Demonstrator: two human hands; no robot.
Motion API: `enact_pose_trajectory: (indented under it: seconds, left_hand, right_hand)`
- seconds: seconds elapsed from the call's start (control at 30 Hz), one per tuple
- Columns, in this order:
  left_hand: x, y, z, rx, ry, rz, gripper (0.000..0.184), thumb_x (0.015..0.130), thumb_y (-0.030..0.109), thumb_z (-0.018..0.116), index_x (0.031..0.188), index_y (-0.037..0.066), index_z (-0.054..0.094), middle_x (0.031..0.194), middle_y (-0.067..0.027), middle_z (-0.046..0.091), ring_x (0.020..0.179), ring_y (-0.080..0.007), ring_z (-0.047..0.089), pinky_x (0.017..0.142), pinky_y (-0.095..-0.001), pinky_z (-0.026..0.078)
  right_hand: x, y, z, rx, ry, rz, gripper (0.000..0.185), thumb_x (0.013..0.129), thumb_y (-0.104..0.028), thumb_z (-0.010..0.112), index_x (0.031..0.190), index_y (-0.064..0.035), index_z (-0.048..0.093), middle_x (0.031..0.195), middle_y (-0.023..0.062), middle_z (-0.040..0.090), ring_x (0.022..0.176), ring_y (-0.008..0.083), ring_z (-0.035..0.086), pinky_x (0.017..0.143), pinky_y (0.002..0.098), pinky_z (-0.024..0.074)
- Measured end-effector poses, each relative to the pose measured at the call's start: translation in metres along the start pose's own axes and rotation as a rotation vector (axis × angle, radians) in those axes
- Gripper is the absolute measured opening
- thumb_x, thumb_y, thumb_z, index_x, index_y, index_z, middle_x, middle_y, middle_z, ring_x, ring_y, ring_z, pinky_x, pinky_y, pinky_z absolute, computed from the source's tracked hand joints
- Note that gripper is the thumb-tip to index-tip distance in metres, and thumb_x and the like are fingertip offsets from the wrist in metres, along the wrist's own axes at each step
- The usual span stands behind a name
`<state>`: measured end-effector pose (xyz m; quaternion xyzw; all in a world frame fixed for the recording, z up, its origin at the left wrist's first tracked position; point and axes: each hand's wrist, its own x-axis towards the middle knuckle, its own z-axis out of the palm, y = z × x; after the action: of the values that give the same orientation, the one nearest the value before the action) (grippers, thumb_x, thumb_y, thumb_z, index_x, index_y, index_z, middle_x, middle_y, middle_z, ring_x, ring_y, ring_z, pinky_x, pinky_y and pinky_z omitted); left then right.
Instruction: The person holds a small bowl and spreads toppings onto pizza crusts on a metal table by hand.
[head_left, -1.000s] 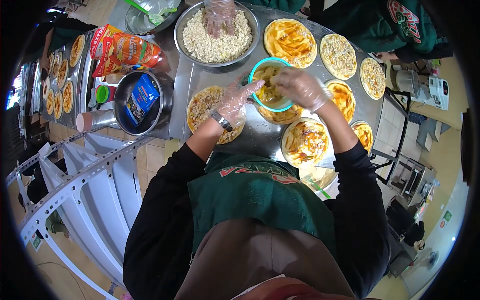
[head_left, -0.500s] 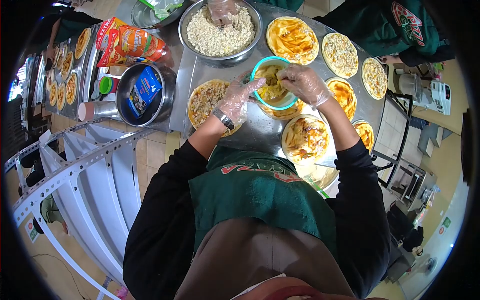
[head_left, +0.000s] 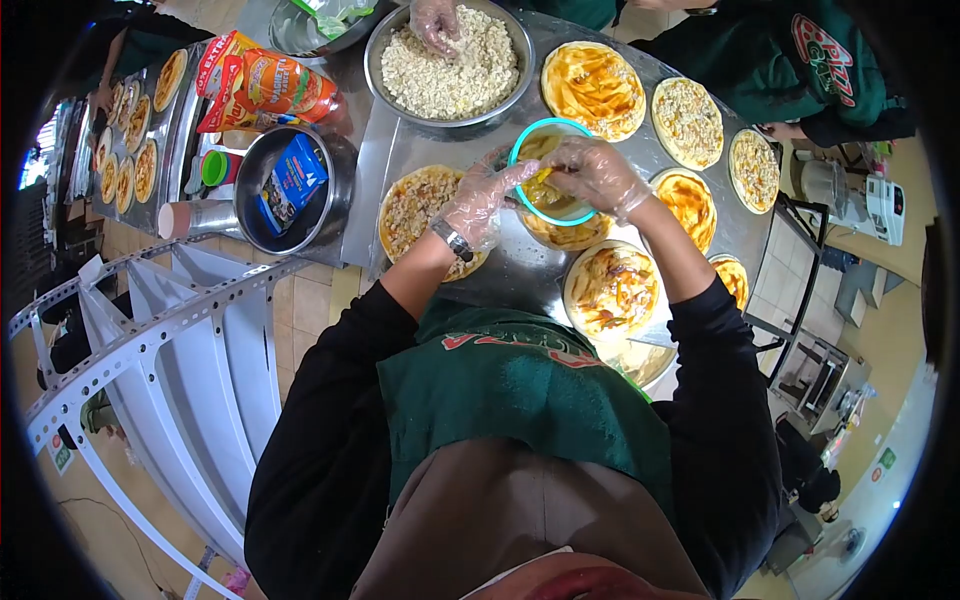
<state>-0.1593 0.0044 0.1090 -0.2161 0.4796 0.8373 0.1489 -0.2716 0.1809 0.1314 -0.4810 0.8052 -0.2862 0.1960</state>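
Seeing, on the left stretch of the steel counter (head_left: 395, 136), an orange spaghetti sauce pouch (head_left: 275, 88) touching a red one. Spotting near them a cup with a bright green mouth (head_left: 214, 168), and just beside that a clear container with a pinkish end (head_left: 200, 220). Finding close by a deep metal bowl (head_left: 312, 219) with a blue packet (head_left: 292, 187) tilted inside. Noting at lower left a white rack (head_left: 190, 345) with a perforated frame, beside pale floor tiles (head_left: 304, 330). Making out, far right, a white appliance (head_left: 885, 210), a black metal frame (head_left: 800, 295) and a small green sign (head_left: 887, 458) high on the wall.
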Motion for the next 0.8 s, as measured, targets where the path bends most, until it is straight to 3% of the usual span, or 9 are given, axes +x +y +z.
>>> enact_pose_trajectory:
  seconds: [0.1,0.2,0.27,0.4,0.6,0.67,0.7,0.73,0.8]
  left_hand:
    - [0.003,0.003,-0.002,0.007,0.004,0.0,0.068,0.082,0.04,0.071,0.135,0.006,0.045,0.124,-0.0081,0.057,0.11,-0.0173,0.057,0.092,-0.0355,0.045]
    - [0.012,0.005,-0.007,0.027,0.042,-0.001,0.069,0.082,0.039,0.072,0.136,0.005,0.044,0.123,-0.0095,0.058,0.108,-0.0172,0.058,0.09,-0.0349,0.047]
    - [0.022,-0.001,-0.016,-0.057,0.019,0.027,0.074,0.08,0.032,0.076,0.137,0.002,0.04,0.122,-0.014,0.057,0.104,-0.0214,0.062,0.076,-0.0364,0.057]
    - [0.032,-0.005,-0.026,-0.047,0.06,0.017,0.076,0.079,0.033,0.077,0.137,0.001,0.04,0.123,-0.0145,0.057,0.105,-0.0206,0.061,0.075,-0.0349,0.057]
    - [0.04,-0.006,-0.035,-0.011,0.086,0.011,0.074,0.078,0.028,0.078,0.136,0.001,0.041,0.123,-0.0123,0.057,0.109,-0.0208,0.059,0.085,-0.0368,0.054]
    - [0.038,-0.002,-0.034,-0.04,0.077,-0.015,0.073,0.077,0.027,0.079,0.135,0.001,0.042,0.123,-0.0121,0.057,0.11,-0.0211,0.059,0.086,-0.0377,0.053]
    - [0.036,0.0,-0.033,-0.066,0.065,-0.038,0.073,0.077,0.025,0.079,0.135,0.002,0.042,0.123,-0.0118,0.057,0.11,-0.0214,0.058,0.088,-0.0387,0.053]
    - [0.034,-0.001,-0.033,-0.07,0.068,-0.041,0.073,0.077,0.025,0.079,0.135,0.002,0.042,0.123,-0.0118,0.057,0.11,-0.0214,0.058,0.088,-0.0387,0.053]
    - [0.032,-0.002,-0.033,-0.095,0.086,-0.065,0.073,0.076,0.023,0.08,0.134,0.002,0.042,0.123,-0.0115,0.057,0.11,-0.0217,0.059,0.087,-0.0387,0.053]
  right_hand:
    - [0.004,0.008,-0.009,0.447,-0.017,0.273,0.023,0.078,-0.009,0.073,0.099,-0.0007,0.066,0.089,0.0081,0.068,0.079,0.0138,0.063,0.075,0.0279,0.05]
    - [0.009,0.019,-0.022,0.666,0.028,0.351,0.022,0.08,-0.009,0.073,0.098,0.0009,0.066,0.088,0.0044,0.068,0.082,0.0094,0.061,0.075,0.0261,0.0499]
    - [0.017,0.03,-0.039,0.684,0.01,0.373,0.021,0.08,-0.008,0.074,0.098,0.0001,0.065,0.087,0.0022,0.067,0.081,0.0086,0.061,0.075,0.0253,0.0502]
    - [0.041,0.06,-0.071,0.678,0.131,0.529,0.02,0.081,-0.01,0.072,0.097,-0.0012,0.066,0.083,0.0026,0.067,0.075,0.0092,0.062,0.07,0.0254,0.0507]
    - [0.097,0.173,-0.073,0.229,0.114,0.586,0.024,0.082,-0.022,0.065,0.091,-0.0003,0.067,0.081,0.0076,0.069,0.077,0.0152,0.066,0.069,0.0297,0.0525]
    - [0.113,0.195,-0.067,-0.398,0.047,0.464,0.028,0.083,-0.024,0.055,0.09,0.001,0.068,0.091,0.0168,0.07,0.083,0.0281,0.068,0.072,0.0383,0.0533]
    - [0.12,0.202,-0.065,-0.422,-0.03,0.507,0.031,0.082,-0.025,0.05,0.092,-0.0019,0.069,0.099,0.0216,0.066,0.091,0.0367,0.064,0.078,0.0452,0.0515]
    - [0.125,0.209,-0.064,-0.422,-0.035,0.507,0.031,0.082,-0.025,0.05,0.092,-0.0019,0.069,0.099,0.0216,0.066,0.091,0.0367,0.064,0.078,0.0452,0.0515]
    - [0.131,0.219,-0.065,-0.817,-0.283,0.303,0.029,0.083,-0.026,0.05,0.093,-0.0063,0.069,0.098,0.0216,0.065,0.091,0.0374,0.064,0.081,0.0456,0.0505]
